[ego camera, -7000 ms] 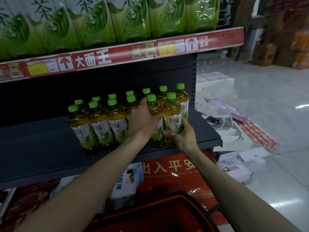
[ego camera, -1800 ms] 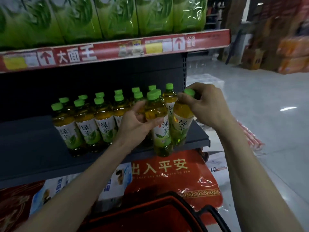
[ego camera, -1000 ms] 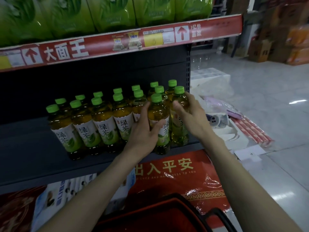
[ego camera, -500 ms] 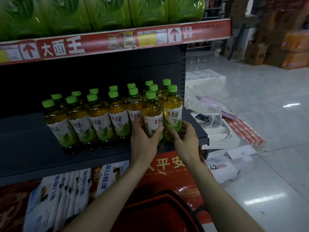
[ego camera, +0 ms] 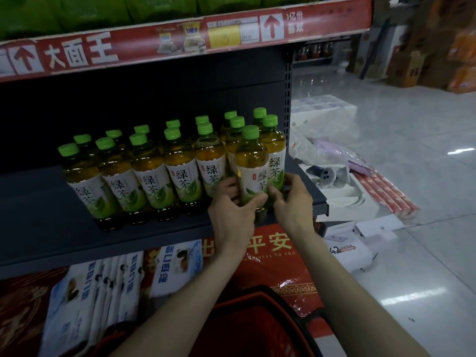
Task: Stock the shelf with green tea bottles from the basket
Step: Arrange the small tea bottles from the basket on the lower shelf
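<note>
Both hands are at the right end of the shelf (ego camera: 38,222), low on the bottles.

Left hand (ego camera: 231,217): forearm comes up from bottom centre, wrist straight, back of hand to camera. Fingers (ego camera: 229,186) go round the left side of the front bottle (ego camera: 251,166), thumb lies across its lower label. Full wrap, clamped on it.

Front bottle: upright, one step ahead of the row, base at the shelf's front lip. Base is partly hidden by the hands, so I can't tell if it's fully set down. Label print is blurred.

Right hand (ego camera: 295,202): forearm in from bottom right, wrist bent slightly inward. Fingers curl round the lower right side of the end bottle (ego camera: 275,155), thumb tucked into the gap between it and the front bottle. It grips the end bottle near the base. Can't tell if the thumb also bears on the front bottle. The two thumbs nearly meet.

Green tea bottles (ego camera: 154,176): two rows, upright, green caps, labels forward, packed side by side from mid-shelf to the right end.

Basket (ego camera: 244,320): red, black rim, at the bottom edge under the forearms. Contents not readable.

Around:
- Above: red price strip (ego camera: 180,39), green packs (ego camera: 77,11).
- Under the shelf: blue-white packets (ego camera: 103,287), red mat (ego camera: 270,243).
- Floor, right: white boxes (ego camera: 345,202).
</note>
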`<action>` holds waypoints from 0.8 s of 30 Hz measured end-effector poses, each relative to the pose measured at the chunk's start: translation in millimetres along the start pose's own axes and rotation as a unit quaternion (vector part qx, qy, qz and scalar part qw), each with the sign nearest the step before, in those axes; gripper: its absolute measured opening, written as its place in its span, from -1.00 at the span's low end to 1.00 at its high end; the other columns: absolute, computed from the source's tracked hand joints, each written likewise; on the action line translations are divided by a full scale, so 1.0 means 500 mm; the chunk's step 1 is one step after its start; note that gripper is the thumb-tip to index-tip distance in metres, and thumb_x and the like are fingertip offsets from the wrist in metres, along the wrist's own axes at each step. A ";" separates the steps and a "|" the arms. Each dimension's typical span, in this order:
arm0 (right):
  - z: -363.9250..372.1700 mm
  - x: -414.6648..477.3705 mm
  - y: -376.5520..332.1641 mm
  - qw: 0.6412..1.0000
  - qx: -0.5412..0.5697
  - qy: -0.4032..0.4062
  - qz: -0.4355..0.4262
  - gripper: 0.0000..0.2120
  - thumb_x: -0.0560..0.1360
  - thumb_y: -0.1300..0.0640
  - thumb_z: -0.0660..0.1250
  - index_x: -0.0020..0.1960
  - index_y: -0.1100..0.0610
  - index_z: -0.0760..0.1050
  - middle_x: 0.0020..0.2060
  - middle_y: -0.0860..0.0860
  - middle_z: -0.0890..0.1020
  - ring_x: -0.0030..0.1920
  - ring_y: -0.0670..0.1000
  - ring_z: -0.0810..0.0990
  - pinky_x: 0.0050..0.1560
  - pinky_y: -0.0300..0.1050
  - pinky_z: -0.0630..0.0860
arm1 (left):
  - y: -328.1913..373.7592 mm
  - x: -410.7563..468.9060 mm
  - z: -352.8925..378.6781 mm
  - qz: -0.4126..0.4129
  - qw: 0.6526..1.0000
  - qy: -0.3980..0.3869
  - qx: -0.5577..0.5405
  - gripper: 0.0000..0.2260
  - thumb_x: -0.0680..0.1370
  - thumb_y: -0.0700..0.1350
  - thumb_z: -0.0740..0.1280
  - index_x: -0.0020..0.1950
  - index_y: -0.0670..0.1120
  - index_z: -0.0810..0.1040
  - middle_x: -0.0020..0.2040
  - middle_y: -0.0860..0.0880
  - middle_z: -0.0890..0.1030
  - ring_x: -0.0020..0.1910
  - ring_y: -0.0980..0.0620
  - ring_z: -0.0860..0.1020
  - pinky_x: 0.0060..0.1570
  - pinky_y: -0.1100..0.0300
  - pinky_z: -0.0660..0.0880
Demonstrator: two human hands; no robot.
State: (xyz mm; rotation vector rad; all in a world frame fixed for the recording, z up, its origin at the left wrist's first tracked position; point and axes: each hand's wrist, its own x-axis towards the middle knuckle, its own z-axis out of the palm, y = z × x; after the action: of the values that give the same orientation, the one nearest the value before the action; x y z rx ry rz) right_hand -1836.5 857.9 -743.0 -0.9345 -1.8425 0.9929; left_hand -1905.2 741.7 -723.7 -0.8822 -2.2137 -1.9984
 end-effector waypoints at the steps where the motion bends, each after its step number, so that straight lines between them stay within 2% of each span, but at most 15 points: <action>1: -0.001 -0.001 0.002 1.000 -0.004 -0.001 -0.004 -0.65 0.58 0.06 0.41 0.34 0.01 0.45 0.16 -0.02 0.63 0.16 0.04 0.62 0.13 0.15 0.62 | 0.000 0.002 0.004 0.000 1.000 0.009 -0.006 -0.46 0.34 -0.01 0.69 0.25 0.02 0.58 0.07 0.13 0.68 0.02 0.31 0.64 -0.04 0.41 0.59; 4: -0.006 -0.002 0.005 1.000 -0.011 -0.002 -0.011 -0.62 0.58 0.10 0.42 0.36 0.00 0.45 0.18 -0.03 0.63 0.17 0.01 0.62 0.13 0.12 0.63 | -0.011 0.007 0.008 0.018 0.999 0.032 0.000 -0.50 0.37 0.02 0.67 0.25 0.05 0.60 0.12 0.15 0.66 0.08 0.26 0.62 0.03 0.30 0.61; 8: -0.005 0.006 0.004 1.000 -0.017 -0.013 -0.011 -0.62 0.58 0.13 0.41 0.36 -0.01 0.44 0.20 -0.03 0.65 0.18 0.03 0.62 0.12 0.12 0.63 | -0.024 0.022 0.011 0.022 0.998 0.060 0.012 -0.54 0.37 0.04 0.65 0.23 0.06 0.62 0.12 0.15 0.63 0.04 0.20 0.61 0.02 0.11 0.65; 13: -0.004 0.010 0.001 0.999 -0.021 -0.030 -0.014 -0.62 0.59 0.10 0.41 0.37 -0.01 0.44 0.20 -0.05 0.66 0.21 0.02 0.62 0.13 0.12 0.62 | -0.032 0.030 0.016 -0.001 0.995 0.102 0.009 -0.54 0.39 0.02 0.65 0.23 0.01 0.65 0.11 0.16 0.68 0.07 0.24 0.63 0.10 0.12 0.64; 16: -0.005 0.011 0.003 0.999 -0.011 -0.032 -0.016 -0.61 0.60 0.10 0.41 0.39 -0.01 0.44 0.21 -0.07 0.66 0.22 0.00 0.61 0.16 0.09 0.61 | -0.035 0.028 0.015 0.009 0.993 0.111 0.034 -0.58 0.40 0.08 0.63 0.22 0.03 0.69 0.07 0.18 0.67 0.01 0.24 0.63 0.06 0.13 0.64; 19: -0.009 0.010 0.002 0.999 -0.001 -0.035 -0.012 -0.60 0.60 0.10 0.41 0.41 -0.02 0.44 0.21 -0.07 0.66 0.23 -0.02 0.60 0.20 0.05 0.58 | -0.038 0.011 0.017 0.004 0.993 0.112 0.046 -0.57 0.43 0.11 0.60 0.26 0.07 0.67 0.00 0.19 0.64 -0.04 0.22 0.60 -0.03 0.17 0.62; 24: -0.011 0.007 0.001 0.999 0.022 -0.049 -0.009 -0.52 0.57 0.00 0.46 0.44 0.00 0.42 0.24 -0.07 0.63 0.22 -0.07 0.57 0.22 -0.04 0.54 | -0.062 0.003 0.013 -0.026 0.993 0.097 0.064 -0.59 0.40 0.06 0.63 0.20 0.05 0.66 0.02 0.19 0.64 0.02 0.21 0.60 0.07 0.11 0.62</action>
State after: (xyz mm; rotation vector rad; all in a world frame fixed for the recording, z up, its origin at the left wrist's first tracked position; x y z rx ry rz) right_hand -1832.7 862.6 -740.6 -0.8560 -1.8996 1.0808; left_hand -1917.5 748.1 -752.2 -0.5959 -2.2443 -1.8495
